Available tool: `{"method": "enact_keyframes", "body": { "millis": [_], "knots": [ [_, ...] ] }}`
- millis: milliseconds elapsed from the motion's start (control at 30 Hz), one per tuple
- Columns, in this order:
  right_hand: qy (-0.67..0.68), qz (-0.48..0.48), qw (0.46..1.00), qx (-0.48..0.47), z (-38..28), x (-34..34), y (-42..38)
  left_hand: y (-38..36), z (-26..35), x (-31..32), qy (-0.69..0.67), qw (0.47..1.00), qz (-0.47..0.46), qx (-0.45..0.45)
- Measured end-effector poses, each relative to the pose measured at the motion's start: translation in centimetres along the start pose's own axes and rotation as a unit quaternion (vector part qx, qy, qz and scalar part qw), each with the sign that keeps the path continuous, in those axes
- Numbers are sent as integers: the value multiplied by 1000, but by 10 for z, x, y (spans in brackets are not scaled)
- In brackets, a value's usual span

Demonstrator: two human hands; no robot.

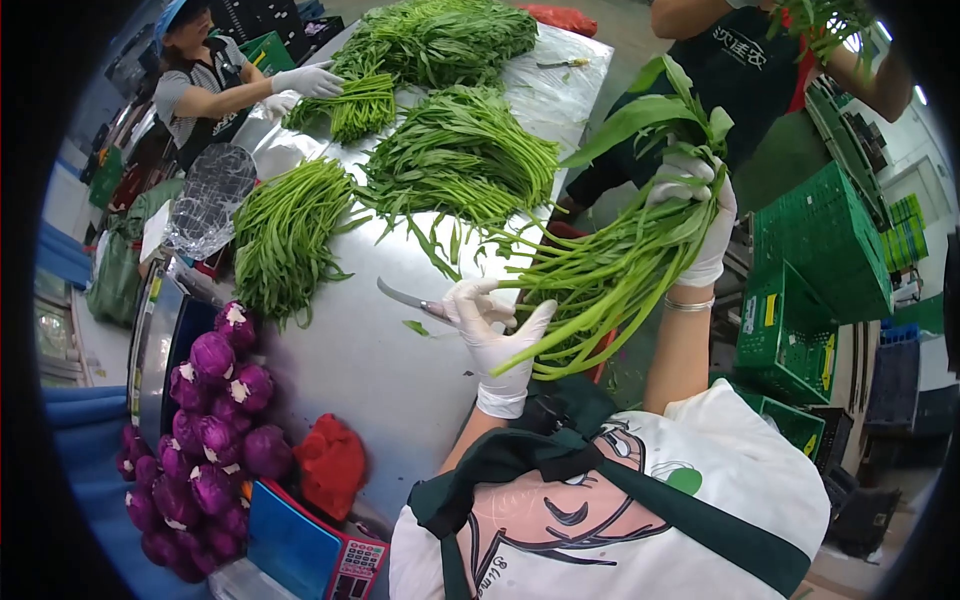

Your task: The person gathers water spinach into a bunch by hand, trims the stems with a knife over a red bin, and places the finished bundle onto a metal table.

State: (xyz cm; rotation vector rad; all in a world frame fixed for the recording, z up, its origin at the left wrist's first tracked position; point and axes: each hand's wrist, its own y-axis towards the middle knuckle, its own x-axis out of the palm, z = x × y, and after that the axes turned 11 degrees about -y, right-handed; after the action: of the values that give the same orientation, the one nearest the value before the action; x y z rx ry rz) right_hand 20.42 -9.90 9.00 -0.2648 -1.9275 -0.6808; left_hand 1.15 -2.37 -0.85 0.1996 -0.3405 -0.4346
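Observation:
My gloved right hand [692, 205] is closed around a bunch of long-stemmed leafy greens [610, 265] that look like water spinach. The leaves stick up above my fist, and the stems fan down and left. A small knife with a curved blade [405, 297] points left from my gloved left hand [492, 330], whose fingers are curled on its handle. My left thumb is spread apart, beside the stem ends. Below and behind the blade is the metal table [400, 370], with loose leaf scraps [440, 245] on it.
Piles of greens [465, 150] lie across the table, with a smaller bundle [290, 235] at left. Bagged purple onions [210, 440], a red cloth [330, 467] and a blue scale [295, 545] are lower left. Co-workers stand opposite [215, 95] and at right [725, 70]. Green crates [820, 250] stand right.

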Motion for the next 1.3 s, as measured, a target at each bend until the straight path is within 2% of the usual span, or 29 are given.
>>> {"method": "enact_keyframes", "body": {
  "millis": [67,100,200,367,500,600,700,800,900,1000,1033,1067,1100,1133,1167,1200,1267,1300],
  "knots": [
    [-1,9,1000,-3,1,2,0,-1,-12,-5,-25,999,-28,-12],
    [0,-5,1000,7,0,-1,1,-4,-12,-6,-70,996,-25,-50],
    [-8,0,1000,-5,0,0,-1,-2,-20,-9,-11,997,-64,-35],
    [-32,8,999,-14,1,-1,0,3,-13,-14,-94,956,-130,-246],
    [-25,7,1000,-5,0,-2,0,9,-17,-12,-181,918,-152,-320],
    [-22,7,1000,-5,1,-1,0,9,-11,-8,-208,894,-135,-373],
    [-22,7,1000,-8,0,-1,-1,5,-21,-5,-307,870,-48,-383],
    [-19,7,1000,-11,-2,1,-3,3,-22,-6,-302,879,-39,-367],
    [-16,2,1000,-17,-5,5,-4,0,-68,-14,-215,913,8,-348],
    [8,-11,1000,-8,-9,9,-3,0,-89,-29,-70,912,-150,-375],
    [20,-13,1000,-2,-9,10,-3,-6,-101,-33,-81,908,-201,-359],
    [32,-16,999,2,-10,11,-4,1,-111,-46,258,919,-263,-142],
    [21,-3,1000,-1,-13,9,-4,12,-101,-50,291,942,-165,-12],
    [28,-10,1000,5,-15,8,-4,28,-91,-57,227,965,-96,-91],
    [35,-16,999,10,-16,8,-5,51,-90,-66,63,980,-48,-183],
    [42,-20,999,16,-16,8,-6,69,-46,-61,86,988,-61,-110],
    [60,-34,995,73,-14,13,-2,89,16,-43,69,976,-205,-32],
    [68,-41,991,107,-11,17,3,102,22,-41,42,951,-308,2]
  ]
}}
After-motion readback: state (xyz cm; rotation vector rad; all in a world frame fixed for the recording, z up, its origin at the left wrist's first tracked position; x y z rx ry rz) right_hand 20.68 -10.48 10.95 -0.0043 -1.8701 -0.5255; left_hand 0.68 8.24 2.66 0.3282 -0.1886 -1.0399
